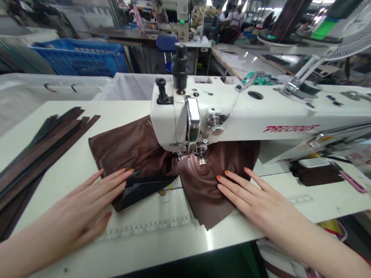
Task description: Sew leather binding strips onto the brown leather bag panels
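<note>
A piece of brown leather-like material (127,144) lies under the needle and presser foot (180,155) of a white sewing machine (243,112). Its left front edge is folded back, showing a black underside (145,189). My left hand (98,197) rests on the left part with fingers stretched out, the fingertips near a small dark object (135,173) whose kind I cannot make out. On the right part, my right hand (249,197) lies flat with its fingers spread. Where the material passes beneath the machine head, it is hidden.
Brown and black strips (43,150) are heaped at the table's left. A dark brown bundle (315,173) and pink-handled snips (353,181) lie right. A printed ruler (150,227) runs along the front. Behind stand a white bin (130,87) and a blue crate (84,58).
</note>
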`<action>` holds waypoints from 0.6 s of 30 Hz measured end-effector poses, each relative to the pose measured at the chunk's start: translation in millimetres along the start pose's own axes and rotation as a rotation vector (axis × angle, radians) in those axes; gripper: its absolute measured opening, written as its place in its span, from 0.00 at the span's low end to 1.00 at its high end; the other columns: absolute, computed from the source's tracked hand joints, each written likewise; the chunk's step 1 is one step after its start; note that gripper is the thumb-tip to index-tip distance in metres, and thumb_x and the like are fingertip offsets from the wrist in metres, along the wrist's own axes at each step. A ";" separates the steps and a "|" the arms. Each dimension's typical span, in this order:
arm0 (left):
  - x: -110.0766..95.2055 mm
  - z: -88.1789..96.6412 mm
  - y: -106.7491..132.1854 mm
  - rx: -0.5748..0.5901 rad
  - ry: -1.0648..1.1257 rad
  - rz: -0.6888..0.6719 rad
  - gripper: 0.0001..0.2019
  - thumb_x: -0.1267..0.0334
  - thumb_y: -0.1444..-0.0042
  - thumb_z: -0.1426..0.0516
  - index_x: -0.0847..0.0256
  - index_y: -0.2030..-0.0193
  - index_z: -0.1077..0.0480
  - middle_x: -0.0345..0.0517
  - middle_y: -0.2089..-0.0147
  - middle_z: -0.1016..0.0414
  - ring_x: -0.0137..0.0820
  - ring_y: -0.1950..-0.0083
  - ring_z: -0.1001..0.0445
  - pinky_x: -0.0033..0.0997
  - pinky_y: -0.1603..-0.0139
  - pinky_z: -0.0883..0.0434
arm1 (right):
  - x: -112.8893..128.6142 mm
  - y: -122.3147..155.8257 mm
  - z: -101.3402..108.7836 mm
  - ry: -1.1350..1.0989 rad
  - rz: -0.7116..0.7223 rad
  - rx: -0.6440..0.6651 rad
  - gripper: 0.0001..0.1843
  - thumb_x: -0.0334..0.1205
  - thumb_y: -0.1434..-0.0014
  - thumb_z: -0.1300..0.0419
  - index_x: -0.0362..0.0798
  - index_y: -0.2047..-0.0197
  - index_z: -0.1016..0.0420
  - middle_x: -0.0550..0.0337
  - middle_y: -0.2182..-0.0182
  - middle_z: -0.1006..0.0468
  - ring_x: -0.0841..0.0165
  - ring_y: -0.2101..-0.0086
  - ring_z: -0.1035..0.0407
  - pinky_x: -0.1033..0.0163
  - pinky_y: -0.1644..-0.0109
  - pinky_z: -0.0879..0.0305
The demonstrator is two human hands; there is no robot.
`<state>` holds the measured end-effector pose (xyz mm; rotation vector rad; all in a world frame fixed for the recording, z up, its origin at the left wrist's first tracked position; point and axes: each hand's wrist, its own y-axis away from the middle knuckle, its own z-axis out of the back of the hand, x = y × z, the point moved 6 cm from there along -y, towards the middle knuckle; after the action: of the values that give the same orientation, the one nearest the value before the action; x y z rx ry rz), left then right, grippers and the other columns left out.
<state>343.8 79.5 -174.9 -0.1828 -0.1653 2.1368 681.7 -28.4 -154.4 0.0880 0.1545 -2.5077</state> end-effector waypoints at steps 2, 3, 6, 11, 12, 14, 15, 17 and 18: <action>-4.5 -12.0 -10.6 0.094 -0.072 -0.151 0.33 0.74 0.42 0.52 0.46 0.31 0.51 0.39 0.30 0.44 0.38 0.31 0.43 0.58 0.32 0.46 | -1.9 -3.7 -3.4 0.051 0.071 -0.004 0.27 0.24 0.39 0.49 0.45 0.37 0.37 0.54 0.38 0.35 0.58 0.38 0.44 0.43 0.34 0.48; -8.1 -14.6 -17.3 0.122 -0.091 -0.203 0.31 0.76 0.40 0.53 0.49 0.32 0.47 0.40 0.30 0.44 0.37 0.30 0.44 0.56 0.32 0.45 | 0.2 -7.3 -4.0 0.061 0.100 -0.003 0.25 0.26 0.38 0.47 0.45 0.39 0.35 0.52 0.40 0.32 0.59 0.39 0.41 0.45 0.35 0.45; -31.5 -13.1 -27.3 0.127 -0.132 -0.252 0.22 0.78 0.39 0.54 0.58 0.45 0.29 0.45 0.38 0.31 0.34 0.38 0.32 0.41 0.38 0.33 | 20.1 -14.6 -2.6 0.095 0.114 0.021 0.20 0.28 0.39 0.43 0.40 0.43 0.30 0.47 0.49 0.24 0.60 0.49 0.30 0.55 0.46 0.32; -99.5 -25.4 -6.2 0.162 -0.514 -0.076 0.23 0.82 0.48 0.51 0.69 0.49 0.25 0.64 0.44 0.27 0.47 0.50 0.24 0.45 0.53 0.25 | 74.5 -7.9 -6.8 0.223 0.045 0.023 0.18 0.30 0.43 0.40 0.33 0.49 0.27 0.38 0.58 0.22 0.57 0.62 0.27 0.57 0.66 0.31; -111.1 -29.8 -2.4 0.176 -0.572 -0.066 0.23 0.82 0.49 0.51 0.71 0.48 0.26 0.68 0.44 0.28 0.48 0.51 0.24 0.45 0.55 0.24 | 81.2 -6.0 -9.2 0.204 0.031 0.011 0.16 0.30 0.43 0.40 0.34 0.50 0.26 0.40 0.59 0.22 0.58 0.64 0.28 0.57 0.67 0.32; -125.9 -36.5 1.0 0.196 -0.583 -0.080 0.25 0.82 0.49 0.51 0.71 0.45 0.28 0.67 0.43 0.28 0.48 0.51 0.24 0.45 0.55 0.24 | 86.5 -2.5 -13.2 0.129 0.003 -0.016 0.14 0.29 0.42 0.41 0.37 0.52 0.25 0.47 0.62 0.23 0.61 0.66 0.31 0.57 0.67 0.34; -128.8 -37.8 0.7 0.195 -0.541 -0.091 0.26 0.82 0.49 0.51 0.69 0.43 0.30 0.65 0.43 0.28 0.48 0.49 0.25 0.45 0.53 0.25 | 85.7 -1.0 -13.9 0.087 -0.011 -0.030 0.14 0.28 0.42 0.41 0.38 0.51 0.26 0.51 0.63 0.24 0.62 0.66 0.32 0.57 0.67 0.34; -126.8 -35.4 -2.8 0.159 -0.409 -0.079 0.28 0.80 0.48 0.51 0.66 0.39 0.34 0.59 0.42 0.29 0.46 0.46 0.28 0.46 0.49 0.26 | 79.4 1.0 -13.0 0.032 -0.048 -0.044 0.18 0.28 0.41 0.41 0.40 0.47 0.28 0.53 0.63 0.26 0.62 0.65 0.33 0.56 0.64 0.36; -123.6 -32.6 -5.5 0.127 -0.338 -0.057 0.28 0.78 0.47 0.50 0.65 0.37 0.36 0.57 0.43 0.29 0.46 0.45 0.28 0.47 0.47 0.27 | 74.8 1.1 -11.8 0.018 -0.079 -0.038 0.21 0.29 0.41 0.41 0.41 0.44 0.30 0.53 0.63 0.26 0.62 0.64 0.34 0.56 0.63 0.36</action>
<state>421.0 -20.0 -197.6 0.2570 -0.2269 2.0995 622.4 -71.3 -173.7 0.0905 0.2173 -2.5818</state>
